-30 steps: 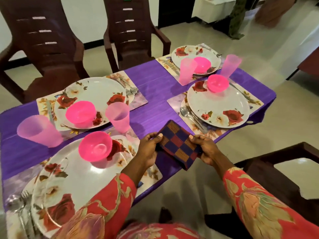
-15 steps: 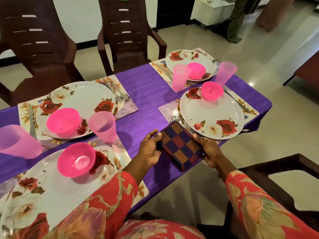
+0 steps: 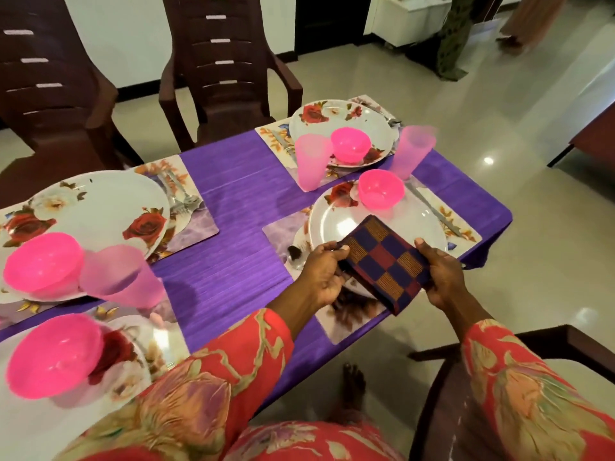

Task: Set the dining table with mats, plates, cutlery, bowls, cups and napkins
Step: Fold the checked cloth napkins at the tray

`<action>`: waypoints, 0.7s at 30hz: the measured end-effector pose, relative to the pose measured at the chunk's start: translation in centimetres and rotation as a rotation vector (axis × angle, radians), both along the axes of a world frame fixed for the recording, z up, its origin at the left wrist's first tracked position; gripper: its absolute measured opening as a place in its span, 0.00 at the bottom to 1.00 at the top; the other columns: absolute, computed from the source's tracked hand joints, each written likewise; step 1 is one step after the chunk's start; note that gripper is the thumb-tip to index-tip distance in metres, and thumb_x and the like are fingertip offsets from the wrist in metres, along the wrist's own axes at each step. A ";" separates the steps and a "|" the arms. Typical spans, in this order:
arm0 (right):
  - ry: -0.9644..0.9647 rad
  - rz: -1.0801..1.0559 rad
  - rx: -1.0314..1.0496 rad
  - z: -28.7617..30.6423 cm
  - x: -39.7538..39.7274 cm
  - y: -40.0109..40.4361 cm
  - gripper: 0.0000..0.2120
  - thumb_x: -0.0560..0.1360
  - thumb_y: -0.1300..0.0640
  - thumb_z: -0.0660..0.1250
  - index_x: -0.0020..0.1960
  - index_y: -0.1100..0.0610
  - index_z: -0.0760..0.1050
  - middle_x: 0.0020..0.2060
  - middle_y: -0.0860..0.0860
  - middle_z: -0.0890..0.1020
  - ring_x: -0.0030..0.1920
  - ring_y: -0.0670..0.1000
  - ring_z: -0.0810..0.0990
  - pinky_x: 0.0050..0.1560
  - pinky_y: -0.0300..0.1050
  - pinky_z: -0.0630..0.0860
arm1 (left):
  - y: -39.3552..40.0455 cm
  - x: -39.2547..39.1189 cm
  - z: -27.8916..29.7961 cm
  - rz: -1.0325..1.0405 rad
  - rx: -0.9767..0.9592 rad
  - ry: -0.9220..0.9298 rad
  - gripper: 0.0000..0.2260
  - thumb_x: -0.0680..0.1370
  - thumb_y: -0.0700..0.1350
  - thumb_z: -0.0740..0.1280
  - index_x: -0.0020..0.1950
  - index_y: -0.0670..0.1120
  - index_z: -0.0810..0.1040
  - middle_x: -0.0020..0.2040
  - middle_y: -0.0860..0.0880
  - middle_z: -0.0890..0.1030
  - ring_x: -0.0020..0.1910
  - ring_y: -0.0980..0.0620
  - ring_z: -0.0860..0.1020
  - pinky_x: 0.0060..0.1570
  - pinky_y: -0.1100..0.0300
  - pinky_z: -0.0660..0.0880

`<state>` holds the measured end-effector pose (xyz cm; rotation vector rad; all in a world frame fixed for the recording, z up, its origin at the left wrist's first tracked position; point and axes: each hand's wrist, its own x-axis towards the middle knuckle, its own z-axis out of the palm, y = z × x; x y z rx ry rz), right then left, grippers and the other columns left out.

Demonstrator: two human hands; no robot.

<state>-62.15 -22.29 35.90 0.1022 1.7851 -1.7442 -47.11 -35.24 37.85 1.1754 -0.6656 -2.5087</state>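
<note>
- Napkin [image 3: 386,261] has moved from the table edge to over the plate [image 3: 336,224].
- Left hand [image 3: 321,274] and right hand [image 3: 442,277] pinch opposite ends.
- Soft, light cloth, apparently folded; hold by its edges.

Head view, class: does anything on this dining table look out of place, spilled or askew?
Nothing stands out. No spill shows, and bowls and cups stand upright. The checked napkin is not yet laid: left hand and right hand hold it over the near-right plate.

Left hand [image 3: 321,277] and right hand [image 3: 444,277] pinch, fingers curled.
</note>
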 end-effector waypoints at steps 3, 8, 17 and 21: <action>0.006 -0.044 -0.026 0.1 -5.5 0.5 0.12 0.74 0.55 0.69 0.55 0.56 0.74 0.49 0.53 0.82 0.45 0.53 0.82 0.45 0.54 0.81 | 0.7 -5.2 0.5 -0.051 -0.038 0.017 0.08 0.79 0.32 0.59 0.45 0.43 0.73 0.40 0.45 0.78 0.39 0.51 0.77 0.41 0.57 0.77; 0.063 -0.016 0.056 0.0 -13.7 1.8 0.07 0.73 0.52 0.70 0.44 0.56 0.77 0.43 0.54 0.81 0.39 0.52 0.82 0.36 0.48 0.80 | 1.9 -13.7 0.9 -0.069 -0.051 -0.001 0.10 0.79 0.30 0.56 0.47 0.43 0.72 0.42 0.45 0.77 0.41 0.51 0.76 0.43 0.57 0.76; 0.078 0.032 0.099 -0.8 -24.4 2.2 0.06 0.73 0.58 0.70 0.39 0.57 0.76 0.29 0.47 0.83 0.36 0.51 0.81 0.39 0.46 0.81 | 1.9 -26.4 -0.1 -0.026 -0.171 -0.108 0.16 0.77 0.26 0.54 0.53 0.47 0.67 0.44 0.47 0.75 0.40 0.52 0.75 0.47 0.56 0.75; 0.130 0.063 0.167 -2.1 -27.8 1.6 0.04 0.75 0.62 0.68 0.42 0.56 0.76 0.36 0.51 0.82 0.43 0.52 0.78 0.45 0.47 0.78 | 1.1 -29.9 -0.5 -0.110 -0.276 -0.166 0.18 0.77 0.27 0.55 0.50 0.52 0.66 0.46 0.47 0.75 0.39 0.53 0.73 0.36 0.64 0.74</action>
